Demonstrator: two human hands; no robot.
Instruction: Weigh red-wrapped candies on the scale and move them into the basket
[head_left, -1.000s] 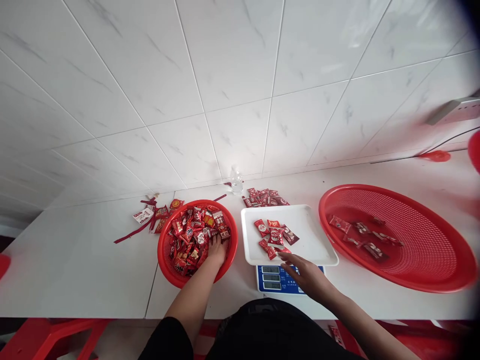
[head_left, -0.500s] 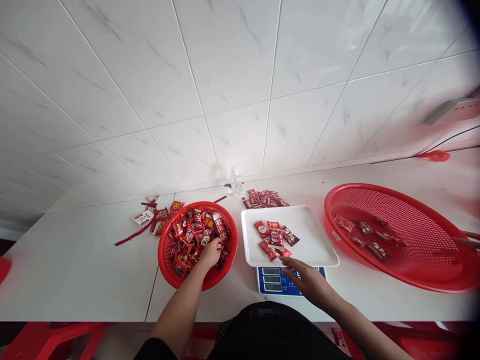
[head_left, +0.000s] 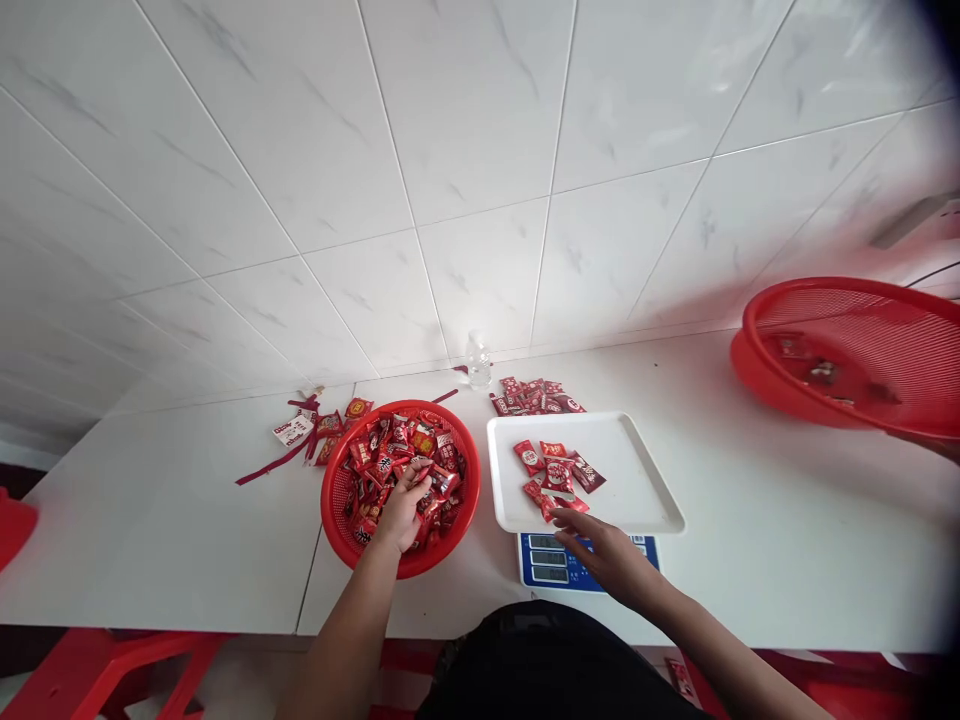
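Observation:
My left hand is over the round red basket, closed on a shiny red snack packet. Many similar small packets fill that basket around my fingers. My right hand hovers at the front edge of the white tray, its fingers stretched out and thumb apart, close to a packet. Several red and dark-red packets lie in a loose cluster on the tray's left half. Below the tray, the blue scale shows its displays, partly covered by my right hand.
A pile of red packets lies behind the tray, beside a clear plastic bottle. Left of the basket are dark-red ribbons and a white printed card. At right, a large red basket is tilted, with another person's hand under it.
The large red basket at right has been lifted and moved away toward the wall. My left hand has drawn slightly back and left with a packet in its fingers. My right hand stays nearly still.

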